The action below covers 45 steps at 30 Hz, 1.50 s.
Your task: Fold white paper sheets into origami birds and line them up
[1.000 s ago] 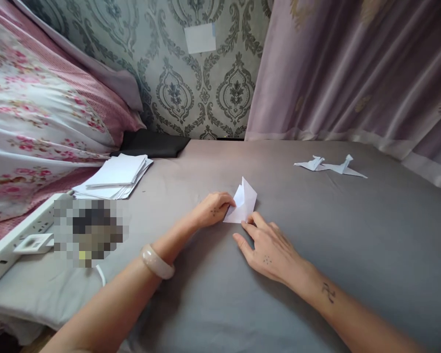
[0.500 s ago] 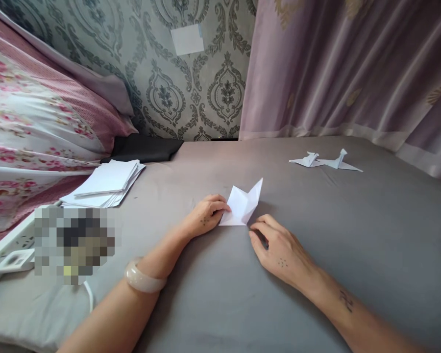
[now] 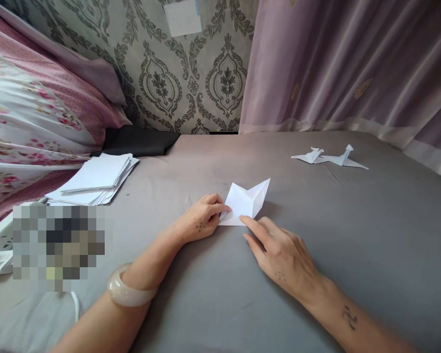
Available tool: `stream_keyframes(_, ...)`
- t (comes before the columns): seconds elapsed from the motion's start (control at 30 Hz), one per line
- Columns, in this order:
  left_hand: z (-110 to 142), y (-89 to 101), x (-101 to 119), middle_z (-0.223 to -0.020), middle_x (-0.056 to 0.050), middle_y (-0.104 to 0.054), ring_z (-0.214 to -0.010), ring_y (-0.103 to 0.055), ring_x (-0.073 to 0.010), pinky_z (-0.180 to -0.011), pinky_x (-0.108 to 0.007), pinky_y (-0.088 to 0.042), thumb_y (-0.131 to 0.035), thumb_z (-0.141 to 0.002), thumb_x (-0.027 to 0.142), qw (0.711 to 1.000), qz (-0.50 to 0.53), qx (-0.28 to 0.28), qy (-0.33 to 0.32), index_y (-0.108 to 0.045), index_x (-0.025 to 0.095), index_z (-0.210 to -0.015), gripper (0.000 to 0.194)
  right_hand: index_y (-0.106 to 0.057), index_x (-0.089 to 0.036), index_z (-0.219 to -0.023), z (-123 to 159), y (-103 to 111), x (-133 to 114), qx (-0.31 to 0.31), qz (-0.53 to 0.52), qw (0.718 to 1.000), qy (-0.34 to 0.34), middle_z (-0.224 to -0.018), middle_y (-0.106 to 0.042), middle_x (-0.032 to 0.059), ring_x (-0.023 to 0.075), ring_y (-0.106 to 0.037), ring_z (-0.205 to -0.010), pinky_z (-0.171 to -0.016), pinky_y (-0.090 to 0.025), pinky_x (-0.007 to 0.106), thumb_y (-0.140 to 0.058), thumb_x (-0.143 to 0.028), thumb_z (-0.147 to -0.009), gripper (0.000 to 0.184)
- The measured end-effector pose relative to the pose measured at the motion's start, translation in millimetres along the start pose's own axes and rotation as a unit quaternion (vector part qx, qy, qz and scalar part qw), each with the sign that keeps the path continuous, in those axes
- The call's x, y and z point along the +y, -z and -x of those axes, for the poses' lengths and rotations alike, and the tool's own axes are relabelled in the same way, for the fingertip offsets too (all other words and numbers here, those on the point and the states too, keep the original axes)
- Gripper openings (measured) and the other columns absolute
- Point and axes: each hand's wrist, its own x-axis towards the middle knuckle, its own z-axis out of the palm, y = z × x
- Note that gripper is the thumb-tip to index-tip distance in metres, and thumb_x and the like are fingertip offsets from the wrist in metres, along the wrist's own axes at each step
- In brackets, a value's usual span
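Observation:
A white sheet of folded paper (image 3: 240, 200) lies in front of me, with two pointed flaps raised at its top and right. At its lower left corner my left hand (image 3: 205, 215) grips the paper, index finger pressing on top and the other fingers curled; the thumb is mostly hidden. My right hand (image 3: 279, 247) is on the other side, its index fingertip touching the paper near the bottom edge. The right thumb is apart from that finger, with nothing between them.
Two folded paper figures (image 3: 330, 157) sit at the back right. A stack of white paper (image 3: 95, 177) lies at the left, before a black flat item (image 3: 139, 141). A power strip (image 3: 0, 240) and a blurred-out patch are at the left edge. A curtain (image 3: 316, 63) hangs behind.
My right index finger has come from beside the paper onto its lower edge. The raised right flap leans farther right. My left hand stays at the left corner; the view has tilted slightly down.

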Motion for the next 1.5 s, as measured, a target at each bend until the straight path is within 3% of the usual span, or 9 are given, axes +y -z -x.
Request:
stream_keyframes(0.2,2.1,1.0,-0.6,-0.127,-0.008,-0.053,-0.114,-0.045,-0.0255,-0.095,-0.043,-0.041,-0.040,-0.065,-0.005,0.997,-0.080,0.011,-0.016,-0.062,0.026,-0.118,0.065,-0.058,-0.021,-0.084,-1.9,-0.1,10.5,0.061,-0.082,0.984,-0.144,-0.074,-0.063,-0.0013,0.0115,-0.057,-0.059,-0.054,-0.036,0.024,-0.050,-0.026,-0.090,0.011)
stream_keyframes(0.4,1.8,3.4,7.9,-0.135,-0.007,-0.052,-0.124,-0.040,-0.0302,-0.100,-0.049,-0.030,-0.049,-0.073,0.002,0.985,-0.155,0.052,-0.050,-0.060,0.028,-0.121,0.055,-0.060,-0.027,-0.106,-10.7,0.0,35.1,0.028,-0.288,0.921,-0.260,-0.078,-0.068,-0.0019,0.0130,-0.059,-0.061,-0.058,-0.045,0.025,-0.053,-0.034,-0.087,0.021)
stream_keyframes(0.67,-1.8,9.6,35.0,-0.117,-0.002,-0.069,-0.121,-0.052,-0.0200,-0.106,-0.043,-0.020,-0.041,-0.093,0.007,0.965,-0.205,0.045,-0.156,-0.063,0.024,-0.109,0.032,-0.062,-0.025,-0.107,-20.2,-12.4,50.7,0.048,-0.382,0.891,-0.242,-0.095,-0.071,0.0018,0.0165,-0.064,-0.084,-0.078,-0.049,0.033,-0.052,-0.033,-0.086,0.025)
stream_keyframes(0.8,-1.1,11.0,31.4,-0.122,-0.002,-0.067,-0.123,-0.052,-0.0199,-0.106,-0.043,-0.019,-0.041,-0.095,0.009,0.967,-0.205,0.047,-0.144,-0.061,0.023,-0.111,0.029,-0.063,-0.025,-0.106,-22.5,-10.4,53.5,0.051,-0.404,0.881,-0.239,-0.097,-0.070,0.0012,0.0157,-0.063,-0.088,-0.081,-0.047,0.032,-0.054,-0.033,-0.086,0.023)
stream_keyframes(1.0,1.9,14.4,22.1,-0.124,-0.004,-0.065,-0.125,-0.051,-0.0212,-0.107,-0.045,-0.019,-0.039,-0.093,0.006,0.965,-0.207,0.061,-0.152,-0.059,0.023,-0.114,0.033,-0.057,-0.024,-0.107,-23.6,-10.6,57.4,0.048,-0.406,0.888,-0.210,-0.102,-0.069,0.0033,0.0159,-0.063,-0.091,-0.079,-0.048,0.032,-0.050,-0.030,-0.088,0.021)
stream_keyframes(1.07,0.2,10.4,32.1,-0.117,-0.007,-0.068,-0.117,-0.056,-0.0213,-0.106,-0.044,-0.020,-0.037,-0.092,0.003,0.958,-0.229,0.067,-0.157,-0.059,0.019,-0.113,0.034,-0.054,-0.024,-0.115,-22.8,-11.9,57.2,0.068,-0.362,0.907,-0.205,-0.113,-0.066,0.0057,0.0168,-0.062,-0.098,-0.080,-0.049,0.033,-0.049,-0.025,-0.088,0.027)
stream_keyframes(1.2,-5.0,-4.2,63.2,-0.090,-0.006,-0.071,-0.090,-0.062,-0.0200,-0.099,-0.042,-0.025,-0.036,-0.092,0.002,0.944,-0.309,0.087,-0.072,-0.061,0.014,-0.103,0.031,-0.050,-0.023,-0.127,-19.4,-7.2,51.2,0.117,-0.255,0.944,-0.173,-0.125,-0.056,0.0089,0.0184,-0.056,-0.109,-0.084,-0.050,0.034,-0.045,-0.018,-0.088,0.039)
stream_keyframes(1.37,-7.5,-19.3,85.7,-0.085,-0.005,-0.066,-0.081,-0.057,-0.0222,-0.090,-0.040,-0.031,-0.047,-0.089,0.008,0.934,-0.352,0.051,-0.036,-0.062,0.015,-0.096,0.018,-0.063,-0.020,-0.102,-14.0,1.8,37.8,0.116,-0.228,0.963,-0.088,-0.104,-0.058,0.0057,0.0159,-0.056,-0.099,-0.088,-0.047,0.031,-0.043,-0.008,-0.087,0.028)
stream_keyframes(1.5,-7.8,-23.1,86.1,-0.083,-0.003,-0.064,-0.082,-0.055,-0.0203,-0.090,-0.040,-0.032,-0.050,-0.088,0.009,0.956,-0.290,0.007,-0.040,-0.060,0.017,-0.090,0.013,-0.064,-0.019,-0.092,-8.4,6.6,30.0,0.057,-0.209,0.974,-0.064,-0.092,-0.058,0.0036,0.0150,-0.055,-0.088,-0.080,-0.046,0.028,-0.042,-0.001,-0.082,0.030)
